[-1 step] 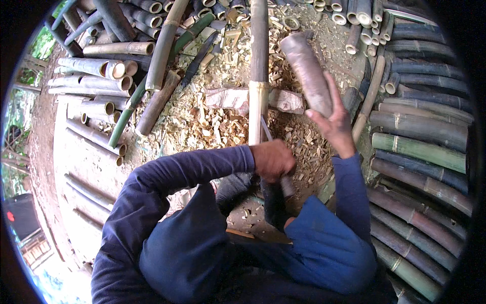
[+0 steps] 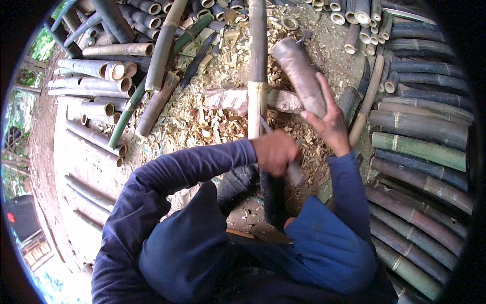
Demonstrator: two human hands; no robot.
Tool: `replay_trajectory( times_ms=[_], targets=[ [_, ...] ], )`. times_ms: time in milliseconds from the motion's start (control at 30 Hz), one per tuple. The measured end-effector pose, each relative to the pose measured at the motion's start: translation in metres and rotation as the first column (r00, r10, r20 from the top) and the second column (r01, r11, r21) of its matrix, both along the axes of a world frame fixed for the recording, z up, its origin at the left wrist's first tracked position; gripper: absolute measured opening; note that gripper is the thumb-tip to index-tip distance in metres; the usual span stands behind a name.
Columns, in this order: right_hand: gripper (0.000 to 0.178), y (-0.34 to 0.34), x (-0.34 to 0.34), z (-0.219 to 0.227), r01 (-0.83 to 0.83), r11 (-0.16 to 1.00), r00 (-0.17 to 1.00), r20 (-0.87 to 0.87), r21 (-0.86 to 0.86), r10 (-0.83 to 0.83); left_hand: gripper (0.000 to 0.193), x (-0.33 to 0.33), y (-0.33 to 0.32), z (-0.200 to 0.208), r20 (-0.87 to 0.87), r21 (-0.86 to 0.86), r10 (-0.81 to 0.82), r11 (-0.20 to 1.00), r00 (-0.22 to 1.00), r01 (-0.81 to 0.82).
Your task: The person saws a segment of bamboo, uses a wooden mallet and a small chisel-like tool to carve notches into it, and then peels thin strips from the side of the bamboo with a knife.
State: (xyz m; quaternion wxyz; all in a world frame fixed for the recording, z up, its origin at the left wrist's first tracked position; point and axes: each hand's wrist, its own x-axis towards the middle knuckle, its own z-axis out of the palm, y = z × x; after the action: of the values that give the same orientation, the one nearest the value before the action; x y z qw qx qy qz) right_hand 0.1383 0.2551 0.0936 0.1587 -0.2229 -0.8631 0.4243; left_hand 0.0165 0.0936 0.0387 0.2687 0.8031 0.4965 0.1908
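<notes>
My left hand [image 2: 275,152], smeared by motion, is wrapped round a chisel. The narrow chisel blade [image 2: 265,124] meets the near end of a bamboo pole [image 2: 258,61], and its pale handle [image 2: 295,175] sticks out below my fist. On the right, my right hand [image 2: 331,124] grips the near end of a thick, round wooden mallet [image 2: 299,76], thumb and a finger along its sides. The mallet tilts away to the far left, close beside the pole. A rough log [image 2: 223,100] lies crosswise under the pole and props it.
Wood chips [image 2: 230,126] cover the ground round the log. Cut bamboo lengths [image 2: 420,129] are stacked along the right side. More bamboo tubes [image 2: 96,83] and a green bamboo pole [image 2: 126,111] lie at the left. My knees [image 2: 182,253] flank the near end of the pole.
The mallet has shifted left toward the pole, along with my right hand. My left hand has moved slightly up and right, and the chisel handle has swung to the right.
</notes>
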Motion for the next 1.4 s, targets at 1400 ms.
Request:
replay_trajectory(
  times_ms=[1400],
  targets=[
    [0.087,-0.027,0.039,-0.002,0.242,0.832,0.943,-0.080,-0.499,-0.322,0.034,-0.062,0.025,0.035,0.794,-0.359,0.570,0.722,0.213,-0.591]
  ],
)
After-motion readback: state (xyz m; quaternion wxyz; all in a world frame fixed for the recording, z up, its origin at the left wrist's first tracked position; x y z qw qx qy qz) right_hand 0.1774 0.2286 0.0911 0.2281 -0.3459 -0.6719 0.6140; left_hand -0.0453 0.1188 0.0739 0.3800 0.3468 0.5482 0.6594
